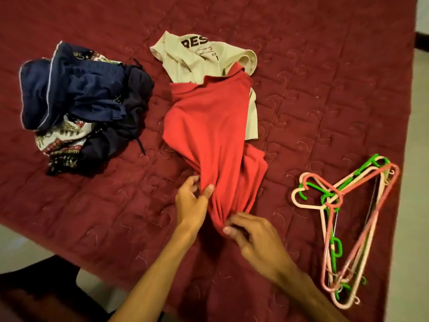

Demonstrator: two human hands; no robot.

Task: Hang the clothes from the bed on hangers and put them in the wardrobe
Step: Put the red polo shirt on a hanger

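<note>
In the head view the red shirt [209,117] lies lengthwise on the bed [301,43], running away from the person. The left hand [190,202] pinches its near edge and the right hand [251,233] grips the bunched tip. The hangers [332,196] lie rightward, nearer the right hand.

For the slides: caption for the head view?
Left hand and right hand bunch a red shirt on the bed, hangers beside it.
</note>
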